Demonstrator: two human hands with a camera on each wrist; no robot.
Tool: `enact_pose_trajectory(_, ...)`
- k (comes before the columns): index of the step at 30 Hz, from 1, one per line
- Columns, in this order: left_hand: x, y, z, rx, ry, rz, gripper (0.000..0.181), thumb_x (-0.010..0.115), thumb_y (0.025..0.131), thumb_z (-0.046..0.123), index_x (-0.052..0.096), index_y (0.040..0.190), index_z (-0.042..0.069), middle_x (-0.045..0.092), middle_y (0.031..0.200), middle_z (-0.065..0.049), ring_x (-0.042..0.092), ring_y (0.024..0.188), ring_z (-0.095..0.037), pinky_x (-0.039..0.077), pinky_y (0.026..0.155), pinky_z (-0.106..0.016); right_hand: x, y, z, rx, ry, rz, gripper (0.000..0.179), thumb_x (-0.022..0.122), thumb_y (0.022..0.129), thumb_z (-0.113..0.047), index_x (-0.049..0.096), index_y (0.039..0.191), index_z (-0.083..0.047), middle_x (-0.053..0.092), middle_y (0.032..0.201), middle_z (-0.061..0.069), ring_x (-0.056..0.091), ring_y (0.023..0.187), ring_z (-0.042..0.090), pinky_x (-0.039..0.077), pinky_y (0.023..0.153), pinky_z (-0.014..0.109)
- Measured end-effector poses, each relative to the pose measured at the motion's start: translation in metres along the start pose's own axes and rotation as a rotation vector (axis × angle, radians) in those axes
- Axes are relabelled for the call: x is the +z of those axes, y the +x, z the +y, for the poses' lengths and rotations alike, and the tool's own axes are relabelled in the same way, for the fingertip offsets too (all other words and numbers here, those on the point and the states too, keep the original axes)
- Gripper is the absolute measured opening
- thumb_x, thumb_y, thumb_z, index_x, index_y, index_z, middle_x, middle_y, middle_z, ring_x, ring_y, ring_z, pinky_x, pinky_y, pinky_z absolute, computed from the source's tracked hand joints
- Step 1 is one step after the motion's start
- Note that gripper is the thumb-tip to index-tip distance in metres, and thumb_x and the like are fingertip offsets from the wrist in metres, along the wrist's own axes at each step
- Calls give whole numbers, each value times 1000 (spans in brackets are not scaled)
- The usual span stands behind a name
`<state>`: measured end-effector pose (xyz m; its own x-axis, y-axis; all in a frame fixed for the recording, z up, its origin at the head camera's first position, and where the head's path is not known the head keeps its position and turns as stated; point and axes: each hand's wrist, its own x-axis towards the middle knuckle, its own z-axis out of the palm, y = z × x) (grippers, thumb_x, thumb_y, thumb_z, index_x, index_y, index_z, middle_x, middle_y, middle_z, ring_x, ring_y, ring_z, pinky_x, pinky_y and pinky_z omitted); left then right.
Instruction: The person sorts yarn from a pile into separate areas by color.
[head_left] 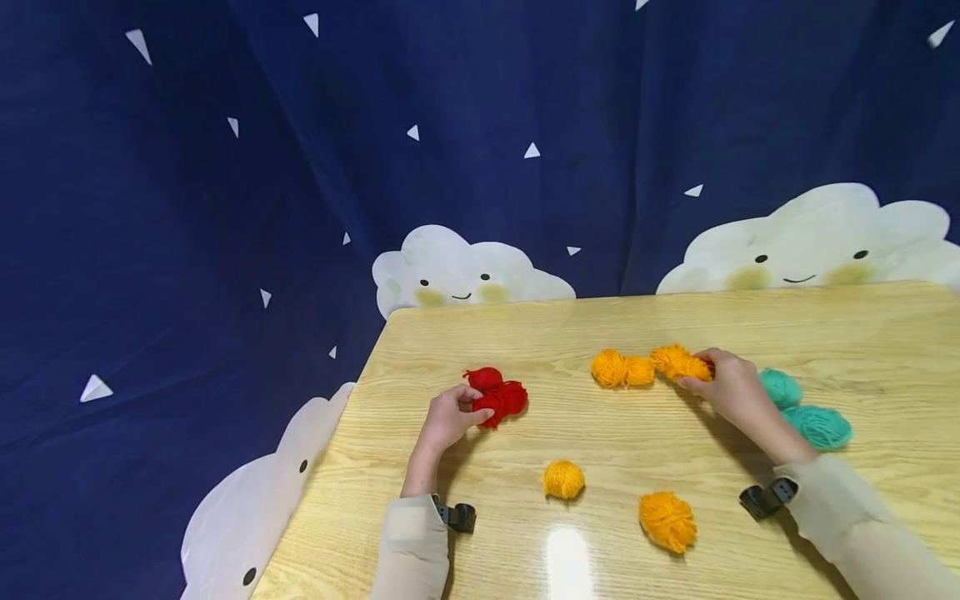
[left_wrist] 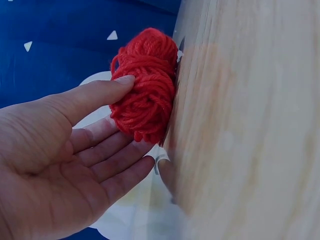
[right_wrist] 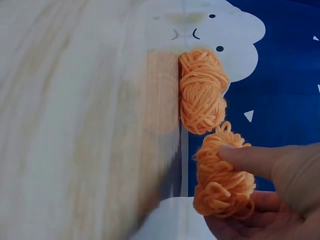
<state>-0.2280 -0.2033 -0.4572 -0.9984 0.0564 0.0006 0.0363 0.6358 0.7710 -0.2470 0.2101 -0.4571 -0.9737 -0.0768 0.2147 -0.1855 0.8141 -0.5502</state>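
Note:
My left hand (head_left: 447, 417) is at a small twisted skein of red yarn (head_left: 510, 400) on the left part of the table. In the left wrist view the thumb presses its side, and the fingers (left_wrist: 107, 155) reach underneath. Another red yarn bundle (head_left: 484, 378) lies right behind it. My right hand (head_left: 731, 390) pinches a loose skein of orange yarn (right_wrist: 222, 182) between thumb and fingers. Just left of that skein lies another orange yarn bundle (head_left: 622, 369), narrowed at its middle. The right palm is turned away in the head view.
Two teal yarn balls (head_left: 821, 427) lie beside the right forearm. Nearer the front are a round orange yarn ball (head_left: 563, 480) and a larger orange one (head_left: 667, 522). The wooden table (head_left: 480, 333) ends at a dark blue curtain (head_left: 480, 100) with cloud shapes.

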Motion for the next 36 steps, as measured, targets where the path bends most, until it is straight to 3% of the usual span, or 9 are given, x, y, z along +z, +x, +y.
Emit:
enact_pose_trajectory(8,0,2,0,-8,2,-7,28,77,84,17,68,106,1,69,106,-14,64,95,-24,54,83,-35,-1,1,2,27,-13,-104,60,72,87,-23,52,124,20,54,121,43,54,106,56,47,86,61)
enact_pose_trajectory(13,0,3,0,-8,18,-7,31,77,84,19,67,109,3,69,108,-13,63,96,-24,53,82,-34,-2,1,2,16,-18,-121,62,71,88,-23,50,126,20,51,125,44,50,112,58,44,92,64)
enact_pose_trajectory(17,0,3,5,42,-38,32,42,77,84,20,63,120,3,67,120,-15,63,111,-28,52,96,-39,-3,0,1,8,-13,-122,63,71,88,-23,49,128,20,50,127,43,49,114,58,43,94,64)
enact_pose_trajectory(21,-1,0,21,132,-142,53,52,77,84,19,58,129,3,62,132,-18,56,127,-33,44,109,-43,-2,-2,1,9,-17,-118,61,71,88,-22,50,127,19,52,125,43,51,112,57,44,92,63)
enact_pose_trajectory(25,0,-9,43,201,-179,-19,55,78,84,23,57,133,10,60,137,-13,52,131,-35,42,110,-47,-1,-2,3,16,-17,-117,58,71,88,-21,51,126,19,54,122,43,54,107,55,47,87,61)
enact_pose_trajectory(31,3,-28,69,303,-85,-136,53,77,84,26,59,133,15,61,136,-8,57,127,-32,44,108,-47,0,-1,4,17,-11,-120,57,71,88,-20,51,126,18,54,122,42,55,107,54,48,87,60)
enact_pose_trajectory(36,14,-46,74,393,2,-328,54,77,84,29,59,133,15,62,135,-4,58,126,-30,46,107,-41,-1,-1,5,22,-9,-132,58,71,89,-21,51,126,18,53,123,42,53,110,55,47,89,61)
